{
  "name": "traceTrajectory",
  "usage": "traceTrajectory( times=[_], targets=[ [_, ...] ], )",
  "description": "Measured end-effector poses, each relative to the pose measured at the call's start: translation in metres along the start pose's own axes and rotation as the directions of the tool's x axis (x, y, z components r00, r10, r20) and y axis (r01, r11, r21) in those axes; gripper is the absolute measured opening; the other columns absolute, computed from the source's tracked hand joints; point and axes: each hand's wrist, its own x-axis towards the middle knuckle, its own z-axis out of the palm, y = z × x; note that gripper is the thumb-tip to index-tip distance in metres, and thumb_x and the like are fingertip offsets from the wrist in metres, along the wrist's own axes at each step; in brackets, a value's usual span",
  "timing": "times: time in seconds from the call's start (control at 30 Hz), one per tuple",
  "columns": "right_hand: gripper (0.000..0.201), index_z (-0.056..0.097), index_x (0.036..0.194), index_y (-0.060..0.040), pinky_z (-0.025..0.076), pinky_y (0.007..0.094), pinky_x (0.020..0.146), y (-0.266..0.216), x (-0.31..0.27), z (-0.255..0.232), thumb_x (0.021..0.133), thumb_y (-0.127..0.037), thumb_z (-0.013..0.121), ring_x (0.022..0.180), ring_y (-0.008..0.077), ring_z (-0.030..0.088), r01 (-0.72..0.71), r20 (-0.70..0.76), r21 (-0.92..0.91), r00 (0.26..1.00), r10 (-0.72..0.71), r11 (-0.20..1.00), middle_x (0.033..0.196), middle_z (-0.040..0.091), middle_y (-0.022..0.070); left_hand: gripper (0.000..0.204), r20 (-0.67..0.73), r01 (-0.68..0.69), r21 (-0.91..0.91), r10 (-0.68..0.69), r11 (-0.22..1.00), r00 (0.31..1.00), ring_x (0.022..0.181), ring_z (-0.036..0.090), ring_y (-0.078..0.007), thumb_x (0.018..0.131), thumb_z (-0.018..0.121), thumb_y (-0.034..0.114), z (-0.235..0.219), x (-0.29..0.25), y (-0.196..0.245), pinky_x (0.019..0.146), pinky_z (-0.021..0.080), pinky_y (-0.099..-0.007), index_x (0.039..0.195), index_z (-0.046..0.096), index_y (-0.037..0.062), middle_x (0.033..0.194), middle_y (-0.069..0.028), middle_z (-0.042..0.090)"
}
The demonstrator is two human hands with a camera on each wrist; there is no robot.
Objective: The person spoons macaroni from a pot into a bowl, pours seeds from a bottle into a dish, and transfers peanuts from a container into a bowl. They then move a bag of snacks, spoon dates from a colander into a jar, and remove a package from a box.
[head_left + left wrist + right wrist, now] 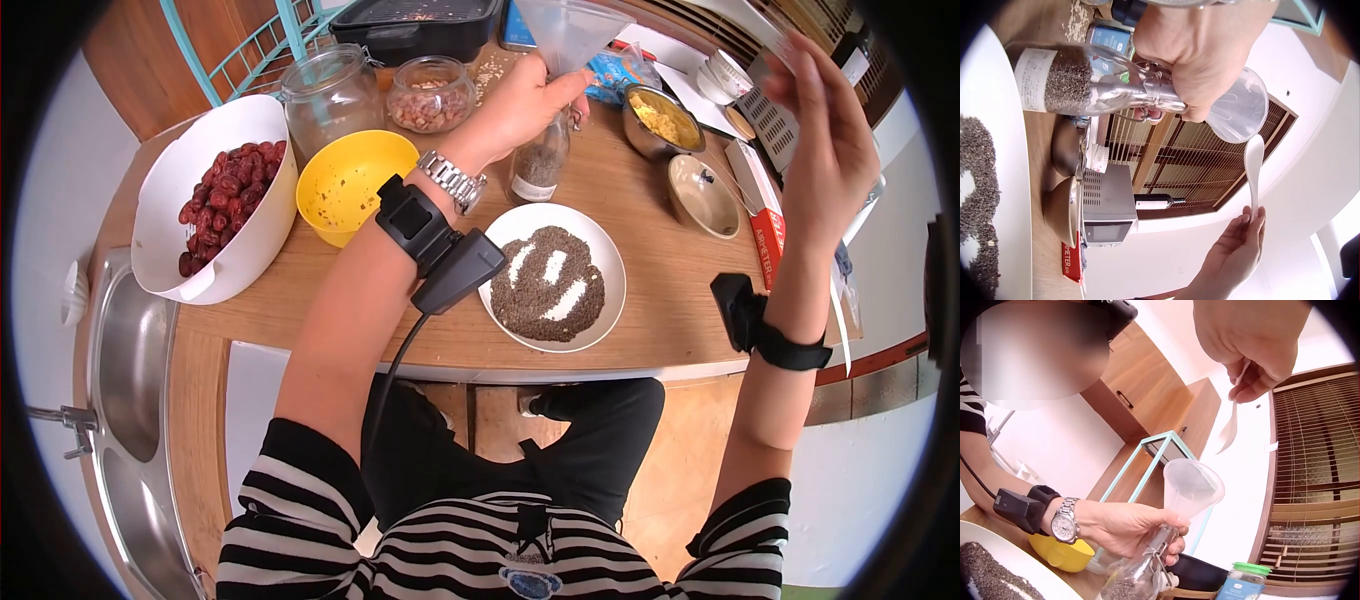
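My left hand grips the neck of a clear swing-top glass bottle, partly filled with small dark seeds. A translucent funnel sits in the bottle's mouth, with the left thumb and fingers around where the two meet. My right hand is raised at the right and pinches the handle of a white spoon. In the right wrist view the spoon hangs bowl-down above the funnel's level. In front of the bottle is a white plate with dark seeds spread over it, bare streaks showing between them.
Left of the bottle stand a yellow bowl, a white basin of red dates and two glass jars. A steel bowl of yellow food, a tan bowl and a red-and-white box sit at the right. A sink lies far left.
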Motion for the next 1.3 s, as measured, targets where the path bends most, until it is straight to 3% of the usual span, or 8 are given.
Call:
traceTrajectory(
  times=[0.03,0.2,0.43,0.6,0.73,1.03,1.1,1.3],
  targets=[
    [0.022,0.053,0.097,0.0069,0.045,0.0172,0.057,-0.001,-0.006,-0.004,0.083,-0.008,0.046,0.064,0.0088,0.054,0.049,-0.043,0.036,0.998,-0.048,0.998,0.076,0.059,0.0113,0.023,0.002,-0.018,-0.006,0.018,1.0,1.0,0.066,0.051,-0.0081,0.083,0.046,0.023,0.0,0.0,0.0,0.063,0.04,-0.023,0.075,0.054,0.0032,0.067,-0.0021,0.055],
    [0.022,0.054,0.096,0.0057,0.044,0.0203,0.056,-0.009,-0.056,-0.028,0.083,-0.01,0.047,0.063,0.0106,0.052,-0.25,-0.068,0.196,0.961,0.267,0.948,0.076,0.057,0.0101,0.021,-0.018,-0.112,0.021,0.112,0.993,0.993,0.056,0.052,-0.011,0.081,0.047,0.019,0.001,0.002,-0.004,0.055,0.043,-0.0247,0.077,0.052,-0.0016,0.063,-0.0053,0.054],
    [0.012,0.057,0.086,0.0033,0.043,0.0206,0.054,-0.027,-0.147,-0.021,0.081,-0.004,0.049,0.059,0.0086,0.051,-0.649,0.213,0.163,0.758,0.616,0.743,0.07,0.057,0.0065,0.021,-0.007,-0.087,0.009,0.087,0.996,0.996,0.066,0.051,-0.0082,0.083,0.047,0.022,-0.001,0.003,-0.008,0.064,0.04,-0.0232,0.078,0.054,0.0033,0.067,-0.0015,0.055],
    [0.009,0.057,0.084,0.0031,0.042,0.0202,0.054,-0.028,-0.165,-0.012,0.078,0.0,0.051,0.058,0.009,0.052,-0.464,0.283,-0.151,0.825,0.488,0.873,0.066,0.057,0.0072,0.02,-0.011,-0.102,-0.042,0.102,0.994,0.995,0.056,0.051,-0.0099,0.083,0.045,0.016,0.0,0.002,-0.004,0.053,0.041,-0.0224,0.072,0.052,-0.0002,0.062,-0.0037,0.053],
    [0.01,0.057,0.085,0.003,0.042,0.0198,0.054,-0.028,-0.171,-0.014,0.078,-0.001,0.052,0.056,0.01,0.052,-0.489,0.319,-0.137,0.802,0.505,0.862,0.066,0.057,0.0084,0.025,-0.025,-0.055,-0.036,0.054,0.998,0.998,0.054,0.048,-0.0083,0.084,0.043,0.014,0.002,0.0,0.007,0.049,0.038,-0.0196,0.066,0.052,0.0007,0.059,-0.0025,0.052],
    [0.015,0.057,0.088,0.0057,0.043,0.0194,0.051,-0.048,-0.173,-0.018,0.081,-0.006,0.049,0.052,0.0095,0.051,-0.853,0.507,0.178,0.507,0.697,0.491,0.068,0.058,0.0085,0.023,-0.03,-0.011,-0.004,0.011,1.0,1.0,0.054,0.048,-0.0078,0.084,0.043,0.015,0.002,0.0,0.009,0.049,0.039,-0.0198,0.067,0.052,0.0013,0.06,-0.0018,0.052],
    [0.018,0.056,0.089,0.0068,0.044,0.019,0.05,-0.044,-0.177,-0.016,0.082,-0.008,0.049,0.051,0.01,0.052,-0.928,0.533,0.259,0.368,0.762,0.267,0.068,0.059,0.0104,0.023,-0.037,-0.025,-0.027,0.024,0.999,0.999,0.054,0.048,-0.0079,0.085,0.043,0.014,0.003,0.0,0.008,0.049,0.039,-0.0197,0.068,0.051,0.0012,0.06,-0.0018,0.052],
    [0.018,0.055,0.089,0.0066,0.044,0.0195,0.048,-0.034,-0.17,-0.02,0.082,-0.007,0.048,0.05,0.0118,0.053,-0.894,0.503,0.406,0.392,0.77,0.19,0.068,0.059,0.0129,0.024,-0.037,-0.064,-0.042,0.062,0.997,0.997,0.053,0.048,-0.0079,0.085,0.043,0.015,0.002,0.002,0.003,0.048,0.039,-0.02,0.066,0.051,0.0016,0.059,-0.0017,0.052]
  ],
)
